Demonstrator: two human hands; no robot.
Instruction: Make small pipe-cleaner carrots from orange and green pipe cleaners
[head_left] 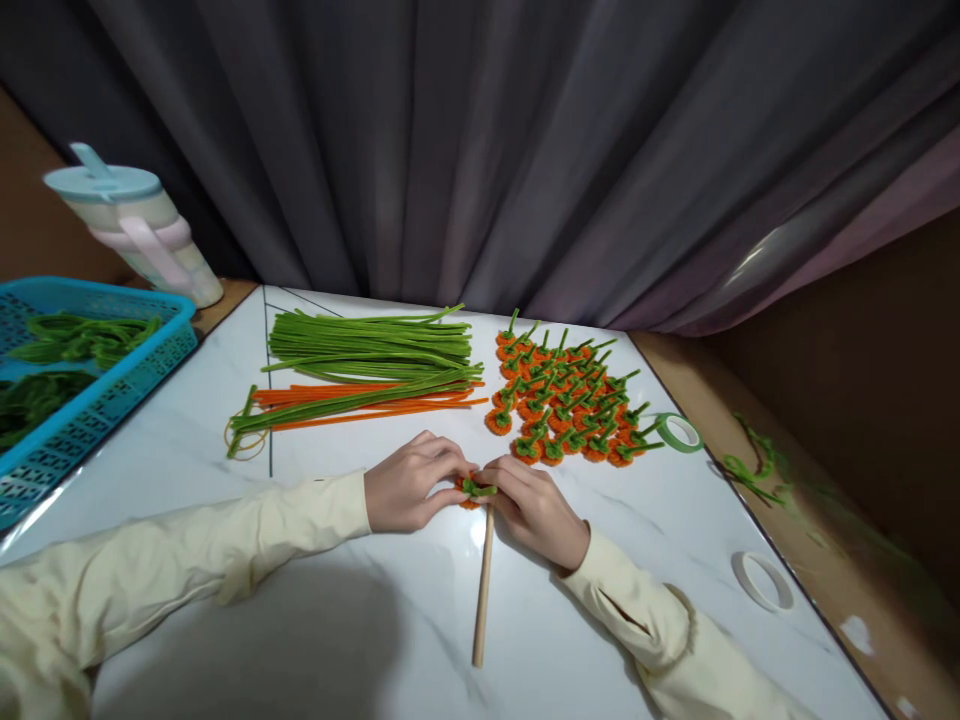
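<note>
Coil of orange and green pipe cleaner [472, 490], midway between the tabletop's [675, 520] side edges, sits pinched at a wooden stick's [483, 590] tip by closed fingers of left hand [409, 485] and right hand [536, 508] — slackened pressure could let it unwind.

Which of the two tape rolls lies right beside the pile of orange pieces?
The green tape roll, at the right edge of the orange pile; the white tape roll lies alone, nearer the person's right sleeve.
</note>
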